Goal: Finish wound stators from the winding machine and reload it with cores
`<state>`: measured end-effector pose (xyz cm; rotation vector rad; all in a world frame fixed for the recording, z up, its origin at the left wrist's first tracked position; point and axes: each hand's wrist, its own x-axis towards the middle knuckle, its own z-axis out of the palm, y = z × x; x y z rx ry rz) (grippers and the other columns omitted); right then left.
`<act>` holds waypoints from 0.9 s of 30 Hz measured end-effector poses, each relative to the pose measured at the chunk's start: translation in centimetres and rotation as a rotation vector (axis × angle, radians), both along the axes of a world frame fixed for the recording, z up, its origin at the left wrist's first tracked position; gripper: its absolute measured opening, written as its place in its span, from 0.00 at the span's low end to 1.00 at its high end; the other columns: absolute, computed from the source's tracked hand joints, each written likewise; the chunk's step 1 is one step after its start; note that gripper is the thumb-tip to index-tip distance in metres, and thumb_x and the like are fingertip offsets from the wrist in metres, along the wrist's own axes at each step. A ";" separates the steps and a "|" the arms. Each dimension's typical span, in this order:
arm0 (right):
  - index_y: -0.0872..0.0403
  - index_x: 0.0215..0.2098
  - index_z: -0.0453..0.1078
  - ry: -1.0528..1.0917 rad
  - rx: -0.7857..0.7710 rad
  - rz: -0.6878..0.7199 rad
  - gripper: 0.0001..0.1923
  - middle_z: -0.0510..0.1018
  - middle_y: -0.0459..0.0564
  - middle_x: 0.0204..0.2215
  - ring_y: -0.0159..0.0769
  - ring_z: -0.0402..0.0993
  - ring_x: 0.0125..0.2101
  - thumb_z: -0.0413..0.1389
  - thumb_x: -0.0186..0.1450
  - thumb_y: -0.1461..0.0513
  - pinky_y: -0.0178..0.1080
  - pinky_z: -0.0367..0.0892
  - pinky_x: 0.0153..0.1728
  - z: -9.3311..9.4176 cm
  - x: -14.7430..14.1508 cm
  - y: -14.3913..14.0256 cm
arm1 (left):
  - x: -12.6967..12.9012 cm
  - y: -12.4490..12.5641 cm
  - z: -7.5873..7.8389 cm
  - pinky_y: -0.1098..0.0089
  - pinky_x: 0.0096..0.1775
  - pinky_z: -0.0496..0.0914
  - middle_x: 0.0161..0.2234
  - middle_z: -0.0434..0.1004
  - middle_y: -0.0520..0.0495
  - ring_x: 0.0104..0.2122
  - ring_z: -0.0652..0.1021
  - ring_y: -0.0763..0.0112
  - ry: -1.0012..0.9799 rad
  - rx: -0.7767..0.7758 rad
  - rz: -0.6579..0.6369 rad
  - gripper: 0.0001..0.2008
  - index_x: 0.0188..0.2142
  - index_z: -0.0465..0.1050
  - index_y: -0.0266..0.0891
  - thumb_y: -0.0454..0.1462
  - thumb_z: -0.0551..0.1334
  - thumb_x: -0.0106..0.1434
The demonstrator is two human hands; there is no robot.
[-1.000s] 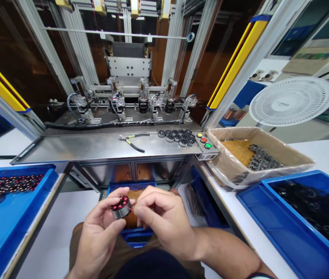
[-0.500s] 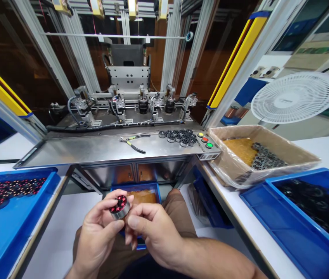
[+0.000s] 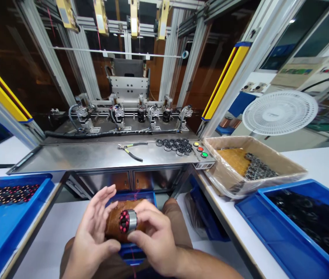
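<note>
- A person's right hand (image 3: 153,236) pinches a small wound stator (image 3: 127,221), a metal ring with red coils, between thumb and fingertips above the lap; the coil face turns toward the left hand.
- The left hand (image 3: 94,232) is spread open just beside the stator, fingers splayed and holding nothing; whether its palm brushes the part cannot be told.
- Both forearms are cut off by the lower edge of the frame, and the lap beneath is mostly hidden by the hands.
- Behind the stator, a blue bin (image 3: 132,248) under the bench holds brownish material; the hands cover most of it, so its contents stay unclear.
- On the steel bench top (image 3: 80,155), yellow-handled pliers (image 3: 131,150) lie near the middle, and a cluster of dark stator cores (image 3: 174,144) sits toward the right end beside three coloured buttons (image 3: 200,149).
- At the back edge of the bench, the winding machine (image 3: 129,112) shows clamps and spindles, too small to make out in detail.
- A blue tray (image 3: 10,217) on the left, cut off by the frame, carries rows of red-wound parts.
- On the right, a cardboard box (image 3: 281,162) lined with plastic holds dark rings; a second blue tray (image 3: 272,228) beside it holds black pieces that blur together.
- A white fan (image 3: 279,113) stands behind the box.
</note>
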<state>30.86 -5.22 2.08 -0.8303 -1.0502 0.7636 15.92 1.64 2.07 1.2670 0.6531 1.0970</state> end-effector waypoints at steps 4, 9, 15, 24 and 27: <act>0.54 0.42 0.73 -0.643 0.383 -0.328 0.09 0.75 0.52 0.31 0.36 0.69 0.31 0.59 0.63 0.67 0.41 0.69 0.33 -0.2 1.4 -0.2 | -1.0 -0.3 -0.5 0.74 0.50 0.71 0.48 0.80 0.44 0.50 0.78 0.59 0.209 0.064 -0.088 0.30 0.48 0.78 0.46 0.48 0.75 0.45; 0.53 0.45 0.71 -0.661 0.370 -0.285 0.10 0.75 0.52 0.32 0.37 0.70 0.32 0.57 0.64 0.67 0.41 0.71 0.32 0.1 1.8 -0.7 | -0.8 -1.4 0.7 0.73 0.45 0.74 0.43 0.83 0.49 0.42 0.81 0.63 0.271 0.059 -0.129 0.18 0.45 0.80 0.52 0.42 0.72 0.53; 0.54 0.38 0.72 -0.313 0.133 -0.119 0.17 0.73 0.50 0.30 0.35 0.69 0.30 0.65 0.59 0.51 0.38 0.67 0.30 0.8 1.8 -0.5 | -0.4 -1.2 0.9 0.68 0.47 0.72 0.44 0.82 0.47 0.44 0.79 0.61 0.434 0.541 0.063 0.23 0.48 0.77 0.50 0.32 0.72 0.53; 0.55 0.25 0.71 -0.249 -0.048 -0.030 0.10 0.74 0.46 0.23 0.31 0.70 0.27 0.61 0.64 0.62 0.35 0.66 0.31 2.8 2.0 -0.5 | -0.9 -1.6 0.3 0.73 0.51 0.72 0.49 0.80 0.49 0.47 0.80 0.64 0.482 0.616 0.072 0.24 0.51 0.74 0.50 0.30 0.69 0.56; 0.55 0.24 0.69 -0.188 -0.140 0.049 0.12 0.72 0.45 0.23 0.30 0.68 0.26 0.61 0.64 0.59 0.34 0.65 0.31 3.2 2.3 -0.6 | -0.6 -1.6 0.4 0.74 0.48 0.75 0.50 0.78 0.49 0.48 0.80 0.65 0.359 0.341 -0.020 0.20 0.49 0.76 0.51 0.32 0.68 0.58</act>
